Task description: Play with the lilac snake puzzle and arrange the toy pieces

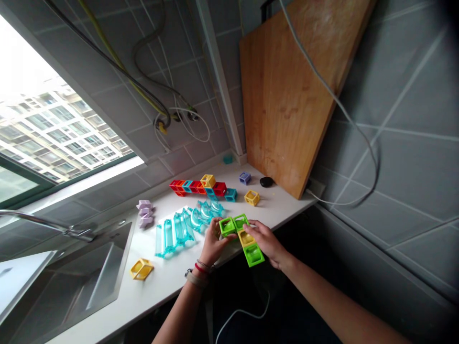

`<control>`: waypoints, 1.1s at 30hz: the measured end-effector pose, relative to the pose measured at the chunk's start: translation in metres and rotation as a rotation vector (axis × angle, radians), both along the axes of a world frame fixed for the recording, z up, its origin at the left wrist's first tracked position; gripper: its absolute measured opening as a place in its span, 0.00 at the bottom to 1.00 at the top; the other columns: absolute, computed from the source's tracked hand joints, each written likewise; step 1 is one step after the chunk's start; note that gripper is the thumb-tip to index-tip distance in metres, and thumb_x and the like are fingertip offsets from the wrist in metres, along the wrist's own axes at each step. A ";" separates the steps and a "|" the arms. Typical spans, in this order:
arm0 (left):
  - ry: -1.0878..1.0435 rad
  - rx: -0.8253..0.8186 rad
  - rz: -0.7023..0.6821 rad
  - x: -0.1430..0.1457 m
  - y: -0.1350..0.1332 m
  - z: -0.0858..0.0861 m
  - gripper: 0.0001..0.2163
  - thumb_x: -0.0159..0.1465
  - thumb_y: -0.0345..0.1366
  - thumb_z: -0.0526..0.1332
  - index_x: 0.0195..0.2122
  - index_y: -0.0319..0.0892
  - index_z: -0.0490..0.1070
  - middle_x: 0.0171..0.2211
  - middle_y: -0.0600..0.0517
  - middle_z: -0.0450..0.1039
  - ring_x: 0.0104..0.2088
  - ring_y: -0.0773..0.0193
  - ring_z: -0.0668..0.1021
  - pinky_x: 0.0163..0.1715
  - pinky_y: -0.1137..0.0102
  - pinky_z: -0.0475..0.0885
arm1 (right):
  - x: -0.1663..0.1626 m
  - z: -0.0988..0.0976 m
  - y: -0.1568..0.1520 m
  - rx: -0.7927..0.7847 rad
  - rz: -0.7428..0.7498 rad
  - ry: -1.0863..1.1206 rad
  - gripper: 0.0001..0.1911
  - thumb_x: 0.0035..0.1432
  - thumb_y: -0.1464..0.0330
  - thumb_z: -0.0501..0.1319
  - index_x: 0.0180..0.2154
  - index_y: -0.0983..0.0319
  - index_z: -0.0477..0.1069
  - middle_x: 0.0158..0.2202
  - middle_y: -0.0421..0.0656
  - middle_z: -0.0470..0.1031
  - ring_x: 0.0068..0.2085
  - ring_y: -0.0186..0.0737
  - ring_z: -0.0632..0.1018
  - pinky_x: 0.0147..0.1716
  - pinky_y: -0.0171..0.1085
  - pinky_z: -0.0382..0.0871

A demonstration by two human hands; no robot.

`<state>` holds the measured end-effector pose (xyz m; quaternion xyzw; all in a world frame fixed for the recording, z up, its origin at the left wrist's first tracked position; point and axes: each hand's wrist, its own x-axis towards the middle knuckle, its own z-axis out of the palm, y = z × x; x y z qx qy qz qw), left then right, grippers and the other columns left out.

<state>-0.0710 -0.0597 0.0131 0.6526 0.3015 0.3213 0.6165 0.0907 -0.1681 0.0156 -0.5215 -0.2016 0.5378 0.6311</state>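
Both hands hold one joined piece of toy cube blocks [253, 255] at the counter's front edge. It is L-shaped, made of green cubes and one yellow cube [246, 238]. My left hand [214, 244] grips the green cube at the left end, thumb across its near side. My right hand [266, 239] closes on the right side, with fingers near the corner green cube and the yellow one. Just beyond the left hand lie clear teal track pieces [174, 232], some straight and some curved. Farther back stands a row of red and teal cubes [196, 187] with a yellow cube [208, 180] on top.
Loose yellow cubes [142, 269] [252, 198], a purple cube [245, 178], lilac pieces [145, 213] and a black oval object [266, 181] lie on the white counter [172, 274]. A sink [103, 267] is at left. A wooden board [287, 91] leans on the wall behind a hanging cable.
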 end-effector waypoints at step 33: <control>0.424 0.361 0.058 0.027 0.020 0.041 0.12 0.65 0.42 0.66 0.42 0.41 0.83 0.41 0.46 0.85 0.41 0.52 0.84 0.43 0.64 0.77 | -0.001 0.001 0.008 -0.012 0.159 -0.161 0.27 0.56 0.64 0.68 0.57 0.60 0.71 0.40 0.44 0.83 0.41 0.48 0.84 0.39 0.41 0.77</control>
